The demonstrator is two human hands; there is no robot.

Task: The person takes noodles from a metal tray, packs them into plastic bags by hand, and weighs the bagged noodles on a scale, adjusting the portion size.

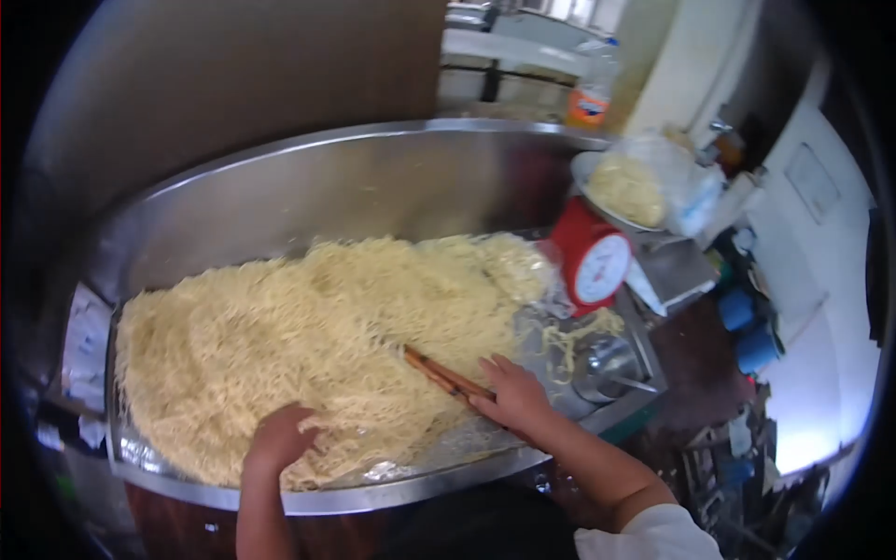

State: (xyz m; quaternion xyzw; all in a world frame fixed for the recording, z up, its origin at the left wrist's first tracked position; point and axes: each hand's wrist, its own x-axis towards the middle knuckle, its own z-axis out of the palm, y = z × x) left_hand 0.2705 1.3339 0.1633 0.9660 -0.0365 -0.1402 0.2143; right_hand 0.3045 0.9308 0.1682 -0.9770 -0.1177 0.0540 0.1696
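Observation:
A large heap of pale yellow noodles (327, 317) fills most of a long metal tray (317, 501). My left hand (280, 437) is at the heap's near edge, fingers apart and loosely bent over the noodles. Farther right, my right hand (515, 397) rests over a pair of brown wooden sticks (439, 375). Its fingers are stretched out and its thumb is apart, touching or just above the sticks. The far ends of the sticks lie against the noodles; the hand partly hides the rest.
A red dial scale (583, 257) stands at the tray's right end, with a bowl of noodles (627, 191) on top. Beside it are a clear plastic bag (553, 275) and a metal pot (609, 369). An orange-labelled bottle (590, 93) stands behind the raised back wall.

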